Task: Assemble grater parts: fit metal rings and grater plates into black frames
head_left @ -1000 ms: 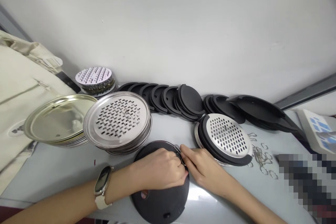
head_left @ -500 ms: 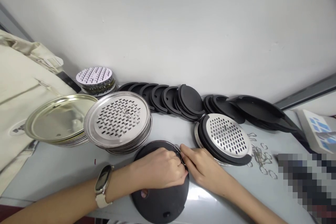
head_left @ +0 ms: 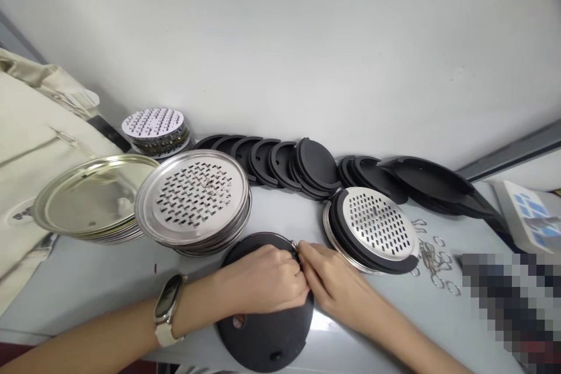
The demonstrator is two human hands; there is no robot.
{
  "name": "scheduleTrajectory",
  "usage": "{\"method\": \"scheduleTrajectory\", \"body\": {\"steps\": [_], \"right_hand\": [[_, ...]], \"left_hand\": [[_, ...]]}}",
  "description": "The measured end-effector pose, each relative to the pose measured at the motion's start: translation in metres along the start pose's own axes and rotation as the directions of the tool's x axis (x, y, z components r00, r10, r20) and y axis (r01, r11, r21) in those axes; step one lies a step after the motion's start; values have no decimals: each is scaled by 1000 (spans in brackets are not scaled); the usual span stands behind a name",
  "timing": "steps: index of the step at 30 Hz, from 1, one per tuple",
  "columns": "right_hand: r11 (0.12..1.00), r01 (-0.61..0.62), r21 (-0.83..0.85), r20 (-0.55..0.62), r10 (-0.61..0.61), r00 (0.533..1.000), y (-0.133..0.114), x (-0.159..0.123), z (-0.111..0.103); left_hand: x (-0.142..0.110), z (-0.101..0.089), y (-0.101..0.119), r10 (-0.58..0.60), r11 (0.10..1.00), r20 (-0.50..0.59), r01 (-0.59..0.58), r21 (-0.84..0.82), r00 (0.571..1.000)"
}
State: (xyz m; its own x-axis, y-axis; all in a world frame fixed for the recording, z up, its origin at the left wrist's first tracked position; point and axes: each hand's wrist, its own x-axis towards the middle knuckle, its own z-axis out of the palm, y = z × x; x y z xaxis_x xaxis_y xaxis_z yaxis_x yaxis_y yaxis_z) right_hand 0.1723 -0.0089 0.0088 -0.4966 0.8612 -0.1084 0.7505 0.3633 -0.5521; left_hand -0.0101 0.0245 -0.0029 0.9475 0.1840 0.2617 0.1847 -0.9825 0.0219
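A black round disc (head_left: pixel 263 333) lies at the near edge of the grey table (head_left: pixel 87 280). My left hand (head_left: pixel 267 280), with a watch on its wrist, rests curled on the disc's top. My right hand (head_left: pixel 333 280) meets it at the disc's right rim. Both pinch a small metal ring (head_left: pixel 294 245) at that rim; the fingertips hide most of it.
A stack of perforated metal plates (head_left: pixel 193 198) and plain metal lids (head_left: pixel 87 198) stand at left. A perforated plate in a black ring (head_left: pixel 377 228) is right of my hands. Black discs (head_left: pixel 307 163) line the wall. Loose metal rings (head_left: pixel 433 257) lie at right.
My hands have drawn slightly closer together over the ring at the disc's rim; the ring is now more hidden by fingertips. The view shifted a little.
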Motion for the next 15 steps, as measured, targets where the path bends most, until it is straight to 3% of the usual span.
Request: {"method": "scheduleTrajectory", "body": {"steps": [15], "right_hand": [[998,28,59,-58,-25,998,-4,0,-5]], "left_hand": [[0,-1,1,-34,999,-11,35,13,999]]}}
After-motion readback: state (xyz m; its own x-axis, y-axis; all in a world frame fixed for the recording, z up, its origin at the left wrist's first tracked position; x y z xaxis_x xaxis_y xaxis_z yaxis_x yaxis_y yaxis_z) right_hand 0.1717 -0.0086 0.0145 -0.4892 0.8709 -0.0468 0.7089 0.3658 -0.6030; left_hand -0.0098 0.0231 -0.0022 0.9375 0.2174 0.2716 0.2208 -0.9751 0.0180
